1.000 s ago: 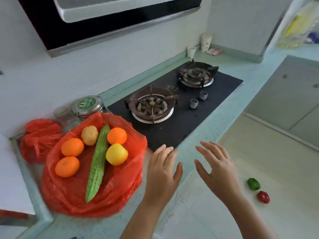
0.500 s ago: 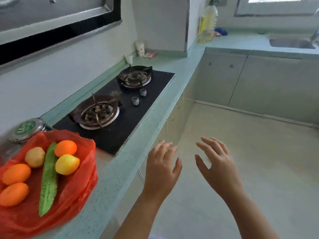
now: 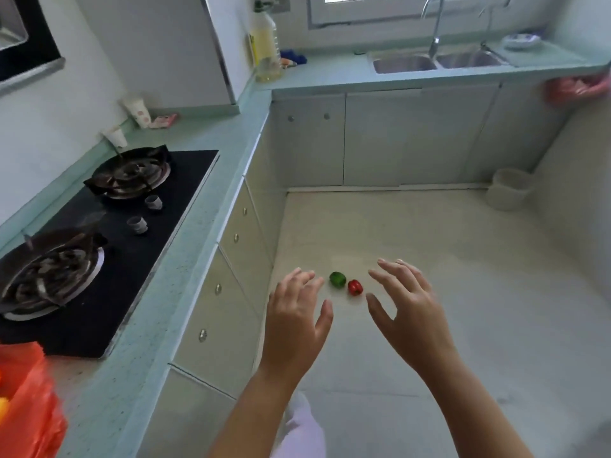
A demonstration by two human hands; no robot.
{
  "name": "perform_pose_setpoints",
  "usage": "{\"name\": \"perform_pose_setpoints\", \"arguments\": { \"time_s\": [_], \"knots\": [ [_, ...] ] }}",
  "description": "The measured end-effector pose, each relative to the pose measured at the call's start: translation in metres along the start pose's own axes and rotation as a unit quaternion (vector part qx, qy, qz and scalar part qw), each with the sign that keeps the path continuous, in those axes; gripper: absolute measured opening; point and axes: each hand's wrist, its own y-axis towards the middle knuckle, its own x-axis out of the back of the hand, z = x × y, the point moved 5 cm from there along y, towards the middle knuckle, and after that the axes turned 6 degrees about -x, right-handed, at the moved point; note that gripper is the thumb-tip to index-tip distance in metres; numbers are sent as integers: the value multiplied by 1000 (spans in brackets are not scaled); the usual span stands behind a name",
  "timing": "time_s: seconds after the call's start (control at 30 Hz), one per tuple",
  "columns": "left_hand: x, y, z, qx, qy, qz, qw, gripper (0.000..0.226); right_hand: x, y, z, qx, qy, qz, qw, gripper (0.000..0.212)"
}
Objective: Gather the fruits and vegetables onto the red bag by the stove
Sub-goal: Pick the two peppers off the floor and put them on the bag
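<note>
A small green pepper (image 3: 337,279) and a small red pepper (image 3: 355,287) lie side by side on the pale floor tiles. My left hand (image 3: 296,320) and my right hand (image 3: 408,312) hover in the air above the floor with fingers spread, one on each side of the peppers as seen from here, holding nothing. Only a corner of the red bag (image 3: 28,401) shows at the bottom left on the counter, with a sliver of yellow fruit at the frame's edge.
A black two-burner gas stove (image 3: 132,246) sits in the teal counter (image 3: 185,259) on the left, cabinet doors below. An oil bottle (image 3: 266,44) and a double sink (image 3: 436,61) line the far counter. A white bin (image 3: 507,188) stands in the far right corner.
The view has swung right, away from the bag of fruit toward the floor. The peppers now appear between my two hands, which stay open.
</note>
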Motion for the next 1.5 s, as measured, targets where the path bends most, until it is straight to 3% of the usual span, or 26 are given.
{"name": "perform_pose_setpoints", "arguments": {
  "time_s": [0.3, 0.6, 0.87, 1.17, 1.5],
  "knots": [
    [-81, 73, 3, -29, -33, 23, 999, 34, -1, 61, -66, -42, -46, -13, 998, 38],
    [-163, 197, 32, -6, -88, 27, 996, 35, -21, 186, -126, -67, -66, 0, 996, 40],
    [-214, 244, 47, 2, -85, 42, 995, 34, -40, 241, -167, -83, -76, 7, 994, 41],
    [-264, 300, 46, 30, -56, 36, 997, 35, -65, 319, -230, -54, -38, 36, 997, 40],
    [-335, 356, 75, 150, -10, 24, 988, 36, -122, 415, -306, 22, 8, 134, 991, 38]
  ]
}}
